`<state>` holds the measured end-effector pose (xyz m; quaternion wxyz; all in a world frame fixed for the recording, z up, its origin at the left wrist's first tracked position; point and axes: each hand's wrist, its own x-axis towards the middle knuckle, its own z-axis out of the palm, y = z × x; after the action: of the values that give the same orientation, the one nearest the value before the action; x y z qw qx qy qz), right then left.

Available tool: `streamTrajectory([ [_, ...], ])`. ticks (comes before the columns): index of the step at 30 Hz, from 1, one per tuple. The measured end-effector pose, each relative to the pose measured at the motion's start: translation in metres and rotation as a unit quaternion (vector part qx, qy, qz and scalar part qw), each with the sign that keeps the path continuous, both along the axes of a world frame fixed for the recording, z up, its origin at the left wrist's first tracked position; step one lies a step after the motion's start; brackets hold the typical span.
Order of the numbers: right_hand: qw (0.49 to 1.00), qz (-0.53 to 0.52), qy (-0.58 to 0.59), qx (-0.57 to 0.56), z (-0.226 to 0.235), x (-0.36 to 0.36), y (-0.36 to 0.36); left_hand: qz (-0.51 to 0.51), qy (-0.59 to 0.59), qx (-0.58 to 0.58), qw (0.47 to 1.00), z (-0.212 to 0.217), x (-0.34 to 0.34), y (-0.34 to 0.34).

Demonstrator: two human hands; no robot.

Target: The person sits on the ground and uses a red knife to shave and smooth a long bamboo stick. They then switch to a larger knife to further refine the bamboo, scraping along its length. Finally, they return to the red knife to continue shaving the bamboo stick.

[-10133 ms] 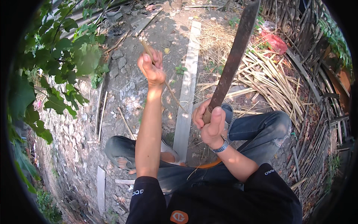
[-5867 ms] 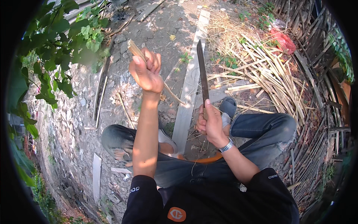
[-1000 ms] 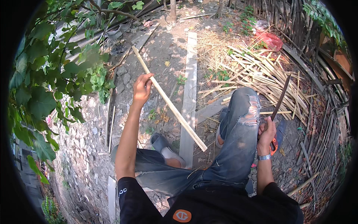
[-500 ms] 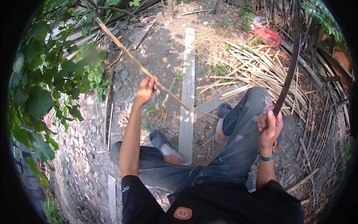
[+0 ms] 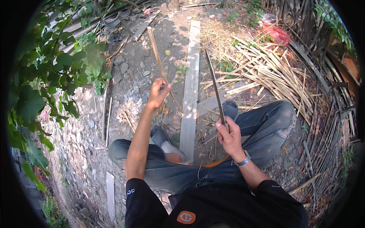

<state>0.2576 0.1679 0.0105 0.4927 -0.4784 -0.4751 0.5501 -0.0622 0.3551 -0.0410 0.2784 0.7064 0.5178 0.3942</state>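
Note:
My left hand (image 5: pixel 156 95) is closed around a thin split wooden stick (image 5: pixel 156 48), gripping it below its middle. The stick leans away from me, its lower end near the grey plank (image 5: pixel 189 87) that lies on the ground between my feet. In my right hand (image 5: pixel 229 137) is a long knife with a narrow dark blade (image 5: pixel 214 81). The blade points up and away, over the plank's right side, apart from the stick. An orange piece (image 5: pixel 216 163), perhaps the end of its handle, shows below that hand.
A heap of pale split sticks (image 5: pixel 272 70) lies at the right, with straw and a red plastic bag (image 5: pixel 276 34) behind it. Leafy branches (image 5: pixel 34 102) hang at the left. A fence of thin poles (image 5: pixel 329 159) curves along the right. My bent legs (image 5: pixel 163 167) flank the plank.
The knife has swung from the far right inward to the middle, beside the plank. The stick has tilted more upright, and my right knee has moved outward.

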Motion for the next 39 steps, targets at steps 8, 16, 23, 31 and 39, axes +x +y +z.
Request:
streamTrajectory([
  [8,0.993,0.054,0.016,-0.101,-0.044,-0.039,0.009,0.011,-0.194,0.054,0.98,0.047,0.054,0.007],
  [16,0.995,0.037,-0.027,-0.087,-0.1,-0.072,0.028,0.044,-0.195,0.088,0.976,0.077,0.074,0.016],
  [23,0.97,0.016,0.117,-0.213,-0.045,-0.135,0.037,0.022,-0.36,0.06,0.931,0.075,0.112,-0.023],
  [31,0.987,-0.006,0.094,-0.133,-0.051,-0.156,0.063,-0.058,-0.274,0.23,0.932,0.091,0.107,-0.049],
  [39,0.987,0.016,0.083,-0.136,-0.035,-0.135,0.08,0.011,-0.395,0.278,0.876,0.096,0.102,-0.043],
])
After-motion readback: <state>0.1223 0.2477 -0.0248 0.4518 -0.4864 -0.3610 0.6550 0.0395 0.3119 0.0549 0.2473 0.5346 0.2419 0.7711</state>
